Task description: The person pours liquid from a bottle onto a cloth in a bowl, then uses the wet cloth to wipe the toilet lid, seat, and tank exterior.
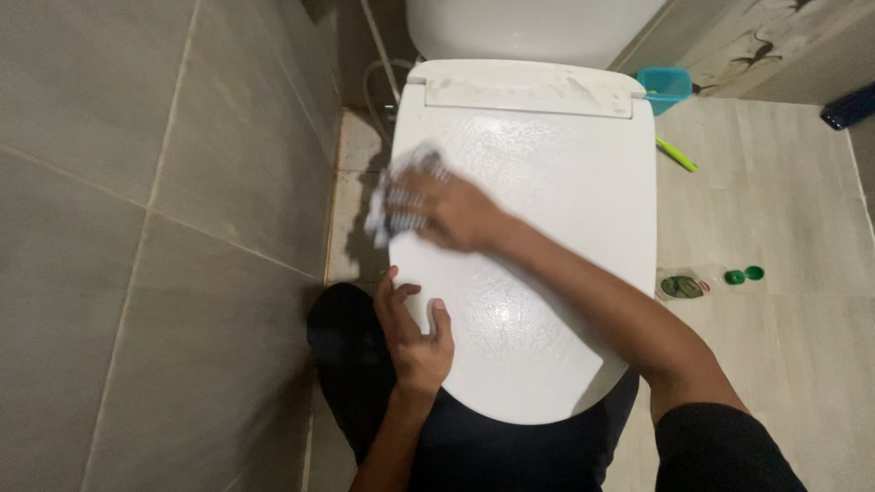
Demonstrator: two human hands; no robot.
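A white toilet lid (556, 210) lies closed below me, its surface wet and speckled with droplets. My right hand (456, 211) reaches across it and presses a grey-and-white cloth (401, 196) against the lid's left edge; hand and cloth are motion-blurred. At the lid's near left edge rests my left hand (415, 333), fingers curled over the rim and thumb on top, holding the lid itself. The white tank (529, 27) stands behind the lid.
A grey tiled wall (155, 228) is close on the left. On the floor to the right lie a clear bottle with a green cap (697, 284), a loose green cap (755, 271), a green stick (676, 155) and a teal tub (665, 87). A hose (378, 77) hangs beside the tank.
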